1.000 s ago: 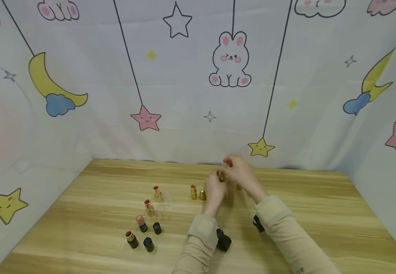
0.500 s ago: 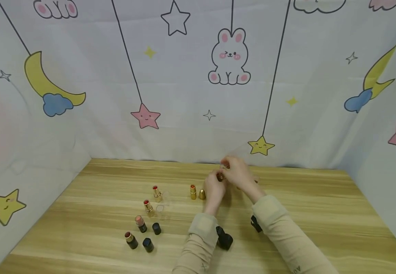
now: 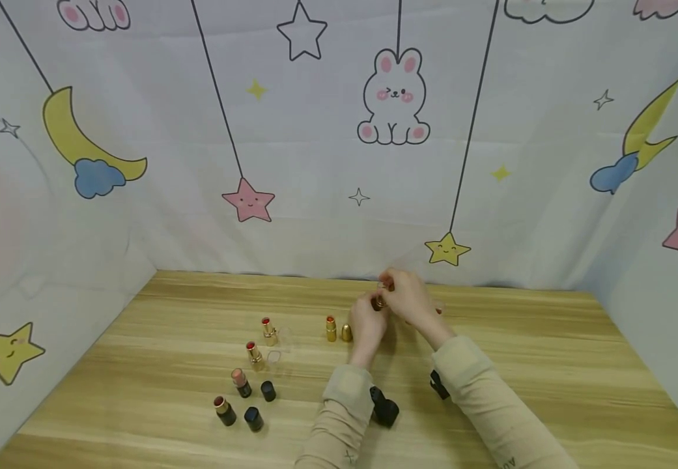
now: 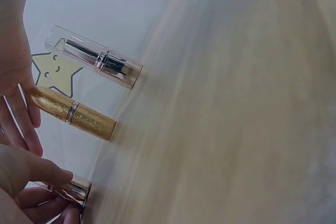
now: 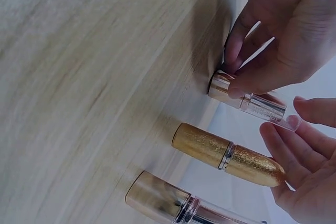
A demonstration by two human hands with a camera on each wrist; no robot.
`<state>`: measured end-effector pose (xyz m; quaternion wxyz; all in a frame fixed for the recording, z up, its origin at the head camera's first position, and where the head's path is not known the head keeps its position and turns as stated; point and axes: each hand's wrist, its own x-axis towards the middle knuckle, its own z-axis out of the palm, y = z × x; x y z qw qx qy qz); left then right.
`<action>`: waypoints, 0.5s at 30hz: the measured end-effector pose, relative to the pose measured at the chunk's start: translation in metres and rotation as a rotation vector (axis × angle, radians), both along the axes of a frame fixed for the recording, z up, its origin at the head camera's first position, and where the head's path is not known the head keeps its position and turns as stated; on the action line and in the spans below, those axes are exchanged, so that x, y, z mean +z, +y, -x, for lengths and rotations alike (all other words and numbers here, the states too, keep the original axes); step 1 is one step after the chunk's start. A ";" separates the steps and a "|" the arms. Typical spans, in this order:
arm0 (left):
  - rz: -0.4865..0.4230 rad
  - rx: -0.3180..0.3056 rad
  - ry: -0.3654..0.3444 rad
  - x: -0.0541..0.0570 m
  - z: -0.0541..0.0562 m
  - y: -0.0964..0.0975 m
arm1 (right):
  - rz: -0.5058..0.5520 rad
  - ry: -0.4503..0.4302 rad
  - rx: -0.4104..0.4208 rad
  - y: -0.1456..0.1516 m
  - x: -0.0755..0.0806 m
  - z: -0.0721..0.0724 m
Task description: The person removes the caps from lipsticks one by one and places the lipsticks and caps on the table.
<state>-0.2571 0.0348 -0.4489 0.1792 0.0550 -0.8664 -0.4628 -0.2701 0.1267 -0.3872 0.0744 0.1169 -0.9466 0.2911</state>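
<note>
Lipstick with gold base (image 5: 222, 87), one, at the middle of the table's (image 3: 526, 378) back edge: base clamped between thumb and fingers of the left hand (image 3: 368, 322); clear cap (image 5: 292, 123) pinched at its end by the right hand (image 3: 408, 296). Gold bullet-shaped tube (image 5: 226, 153), one, upright, just beside; clear-topped lipstick (image 4: 97, 59), one, upright, next along. Uncapped gold lipstick (image 3: 331, 329), one, with gold cap (image 3: 346, 333) at its side, left of the left hand. Black-based lipsticks, two, pink (image 3: 241, 383) and dark red (image 3: 225, 411), towards the table's front left corner, with black caps (image 3: 268, 391), two.
</note>
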 end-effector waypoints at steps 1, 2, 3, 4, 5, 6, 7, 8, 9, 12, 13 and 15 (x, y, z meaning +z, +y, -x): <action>0.000 -0.001 0.000 0.000 0.000 0.000 | 0.001 0.000 0.001 0.000 0.000 -0.001; -0.001 -0.003 0.002 0.001 0.000 0.000 | 0.002 0.000 0.002 0.000 0.000 -0.001; 0.000 -0.004 0.005 0.001 -0.001 0.000 | 0.003 0.000 0.004 0.000 0.001 -0.001; -0.001 -0.008 0.007 0.002 -0.001 0.000 | 0.004 0.001 0.005 0.001 0.001 -0.002; -0.003 -0.012 0.009 0.002 -0.002 0.000 | 0.003 0.002 0.007 0.001 0.002 -0.003; -0.006 -0.020 0.012 0.003 -0.002 0.000 | 0.003 0.004 0.009 0.001 0.002 -0.003; -0.008 -0.027 0.011 0.003 -0.003 0.000 | 0.003 0.004 0.010 0.001 0.003 -0.004; -0.009 -0.034 0.009 0.004 -0.003 0.000 | 0.003 0.003 0.009 0.002 0.004 -0.004; -0.011 -0.041 0.002 0.005 -0.004 0.000 | 0.004 0.001 0.009 0.002 0.005 -0.005; -0.019 -0.057 -0.025 0.008 -0.006 0.000 | 0.004 0.000 0.013 0.002 0.008 -0.007; -0.021 -0.060 -0.034 0.009 -0.007 -0.001 | 0.006 -0.001 0.013 0.001 0.009 -0.008; -0.026 -0.063 -0.047 0.010 -0.009 -0.001 | 0.005 0.002 0.014 0.001 0.011 -0.010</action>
